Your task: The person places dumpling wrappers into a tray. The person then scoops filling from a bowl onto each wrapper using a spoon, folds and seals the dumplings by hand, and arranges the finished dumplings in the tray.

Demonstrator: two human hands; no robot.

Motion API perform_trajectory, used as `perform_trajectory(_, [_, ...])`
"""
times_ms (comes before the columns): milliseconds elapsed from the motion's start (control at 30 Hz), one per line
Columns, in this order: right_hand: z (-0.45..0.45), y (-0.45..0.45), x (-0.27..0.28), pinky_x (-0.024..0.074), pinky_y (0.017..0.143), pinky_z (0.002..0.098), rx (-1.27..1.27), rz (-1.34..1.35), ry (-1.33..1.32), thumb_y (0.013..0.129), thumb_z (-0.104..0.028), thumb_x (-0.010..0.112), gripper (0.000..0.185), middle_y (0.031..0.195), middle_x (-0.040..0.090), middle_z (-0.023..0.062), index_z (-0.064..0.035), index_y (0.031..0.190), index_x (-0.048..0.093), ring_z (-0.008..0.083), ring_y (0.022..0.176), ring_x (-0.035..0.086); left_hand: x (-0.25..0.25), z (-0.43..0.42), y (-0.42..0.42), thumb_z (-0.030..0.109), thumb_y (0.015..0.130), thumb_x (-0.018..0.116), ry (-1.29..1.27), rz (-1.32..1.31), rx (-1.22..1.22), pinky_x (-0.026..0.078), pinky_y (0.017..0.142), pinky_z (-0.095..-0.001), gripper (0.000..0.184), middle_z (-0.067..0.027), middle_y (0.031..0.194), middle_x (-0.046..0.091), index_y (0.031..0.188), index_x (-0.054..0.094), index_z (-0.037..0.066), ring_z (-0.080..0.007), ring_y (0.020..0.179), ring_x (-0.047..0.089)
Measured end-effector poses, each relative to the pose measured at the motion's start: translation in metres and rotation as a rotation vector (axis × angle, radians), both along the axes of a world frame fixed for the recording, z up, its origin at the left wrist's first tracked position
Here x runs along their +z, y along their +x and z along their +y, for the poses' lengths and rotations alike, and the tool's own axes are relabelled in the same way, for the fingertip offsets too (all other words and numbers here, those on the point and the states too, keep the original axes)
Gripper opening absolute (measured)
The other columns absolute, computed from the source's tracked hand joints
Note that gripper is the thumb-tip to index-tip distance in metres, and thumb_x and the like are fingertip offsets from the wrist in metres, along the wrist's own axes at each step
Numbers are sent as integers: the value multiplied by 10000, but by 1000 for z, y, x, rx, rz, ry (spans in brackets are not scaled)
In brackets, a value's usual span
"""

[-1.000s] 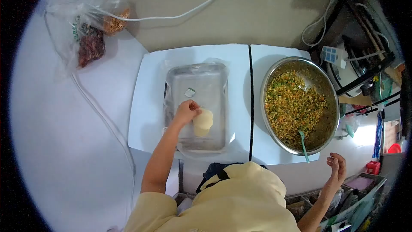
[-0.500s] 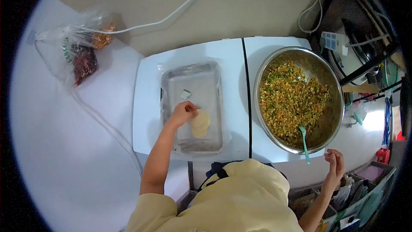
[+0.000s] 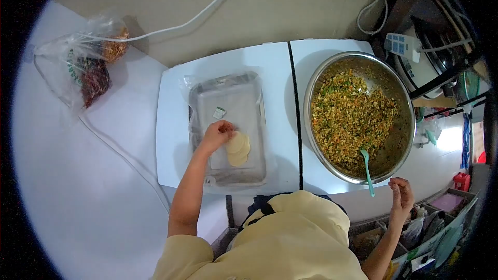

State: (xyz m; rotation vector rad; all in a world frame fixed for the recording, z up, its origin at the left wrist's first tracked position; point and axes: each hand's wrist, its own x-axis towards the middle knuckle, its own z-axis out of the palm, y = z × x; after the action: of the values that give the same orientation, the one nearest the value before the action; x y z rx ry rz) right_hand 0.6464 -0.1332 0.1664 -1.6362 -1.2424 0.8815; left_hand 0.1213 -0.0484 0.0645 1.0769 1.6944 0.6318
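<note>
Since the earlier frame the pale discs have fanned out further under the left hand, so more of their curved edges show, and most of the scene sits slightly farther left because the view has swung. The left hand's thumb and fingers are drawn together, pinching the upper edge of the nearest disc. The right hand, at lower right just beside the bowl, has its fingers half curled with the thumb close to them, looser than a fist, and nothing visible in its grasp; its fingers looked more spread a second ago.

The discs are thin, smooth, round and cream-coloured; at least three overlap, lying left of centre in the frame. They rest in one rectangular metal tray with rounded corners, lined with clear, wrinkled plastic film that spills over the rim. One small whitish packet with a green edge lies above the discs.

Right of centre stands one round, shiny steel bowl holding a coarse, crumbly chopped mixture flecked yellow, green and orange. One mint-green spoon leans across its lower rim. At upper left, crinkled clear plastic wraps two lumps, one dark red, one orange-brown.
</note>
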Motion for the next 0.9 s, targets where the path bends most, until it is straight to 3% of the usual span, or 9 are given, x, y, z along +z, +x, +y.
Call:
perform_trajectory(267, [2, -9, 6, 421, 837, 325, 95, -167, -8, 801, -3, 561, 151, 920, 605, 93, 18, 945, 601, 203, 906, 560, 20, -13, -1, 48, 752, 687, -28, 164, -66, 457, 748, -242, 149, -50, 882, 632, 881, 644, -10, -122, 799, 574])
perform_trajectory(367, [5, -14, 13, 417, 851, 346, 274, -441, 61, 667, 134, 571, 439, 1003, 578, 114, -35, 1071, 592, 267, 971, 538, 31, -36, -5, 59, 745, 697, 159, -128, 55, 426, 847, -284, 162, -57, 938, 629, 885, 634, 9, -156, 867, 587])
perform_trajectory(400, [5, -19, 18, 421, 850, 359, 277, -375, -39, 633, 140, 596, 527, 1022, 549, 115, -76, 1114, 597, 280, 991, 514, 46, -43, 2, 60, 754, 689, 83, -280, 178, 417, 890, -317, 129, -64, 963, 628, 862, 629, 24, -168, 901, 595])
perform_trajectory(467, [6, -19, 13, 414, 791, 393, 395, -625, 31, 597, 35, 694, 586, 963, 510, 106, -148, 1146, 604, 294, 898, 491, 28, -66, -6, 122, 790, 680, 391, -642, 199, 414, 930, -421, 128, -89, 967, 639, 871, 601, 63, -213, 932, 613])
perform_trajectory(500, [6, -21, 11, 397, 763, 394, 429, -668, 18, 584, -19, 723, 583, 924, 497, 106, -172, 1136, 616, 284, 865, 480, 26, -66, 0, 122, 790, 680, 375, -663, 182, 414, 930, -421, 128, -89, 967, 639, 871, 601, 63, -213, 932, 613])
perform_trajectory(600, [9, -29, -11, 411, 694, 378, 394, -655, 111, 592, -49, 733, 466, 816, 499, 92, -136, 1043, 651, 279, 774, 486, 34, -67, 23, 228, 818, 654, 293, -1299, 263, 436, 895, -520, 216, -94, 880, 668, 964, 558, 101, -293, 853, 643])
perform_trajectory(700, [19, -31, -17, 420, 616, 353, 361, -664, 223, 655, -27, 704, 300, 733, 508, 91, -72, 948, 662, 282, 699, 502, 52, -66, 82, 222, 853, 614, 109, -1336, 460, 467, 849, -507, 207, -92, 875, 671, 1012, 552, 105, -269, 838, 652])
perform_trajectory(833, [20, -19, -16, 436, 627, 301, 45, -324, 240, 794, -40, 637, 129, 780, 604, 111, 4, 915, 646, 218, 686, 563, 57, -54, 144, 262, 877, 583, -92, -1509, 529, 488, 818, -483, 271, -82, 848, 666, 1074, 536, 81, -259, 824, 649])
perform_trajectory(900, [25, -13, -11, 446, 657, 276, -256, 145, 126, 818, -55, 620, 116, 852, 634, 109, 18, 906, 640, 171, 727, 584, 59, -47, 168, 285, 895, 557, -175, -1700, 307, 485, 836, -462, 315, -101, 915, 644, 1103, 530, 50, -264, 912, 620])
